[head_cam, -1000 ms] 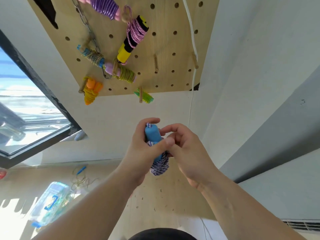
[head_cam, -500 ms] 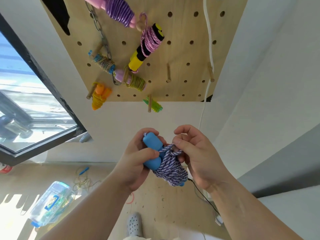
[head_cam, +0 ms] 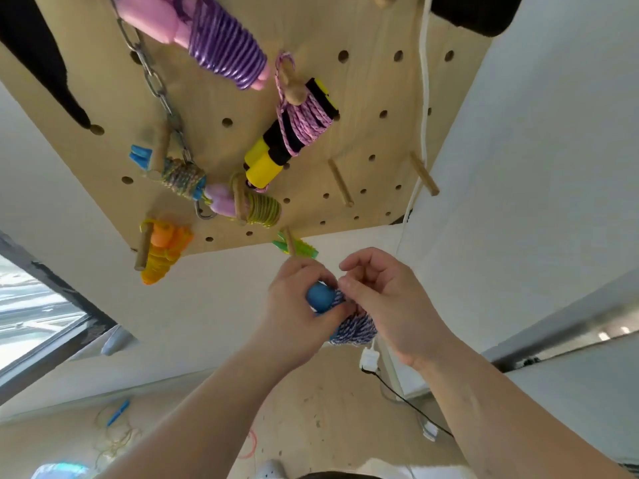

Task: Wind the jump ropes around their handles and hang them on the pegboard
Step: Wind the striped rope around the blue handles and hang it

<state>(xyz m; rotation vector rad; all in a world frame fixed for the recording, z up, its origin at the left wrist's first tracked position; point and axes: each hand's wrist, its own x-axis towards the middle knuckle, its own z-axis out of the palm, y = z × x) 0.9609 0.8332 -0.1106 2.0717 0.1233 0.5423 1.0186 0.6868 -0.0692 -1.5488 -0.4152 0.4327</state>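
Jump rope [head_cam: 356, 327], braided, striped; smooth rounded handle [head_cam: 321, 297]

Left hand [head_cam: 297, 312] and right hand [head_cam: 390, 305] are bare, the forearms sleeveless. Below the left hand, a white shoe [head_cam: 273, 471] covers one foot.

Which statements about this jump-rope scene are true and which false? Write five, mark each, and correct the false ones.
1. The left hand grips the blue handle. True.
2. The right hand hangs idle, away from any rope. False: its fingers pinch the purple-white rope wound on that handle.
3. The yellow-and-black handles, wrapped in pink rope, hang on the pegboard. True.
4. The orange rope hangs at the pegboard's right edge. False: it hangs at the lower left.
5. The wooden peg right of the yellow-and-black handles carries nothing. True.
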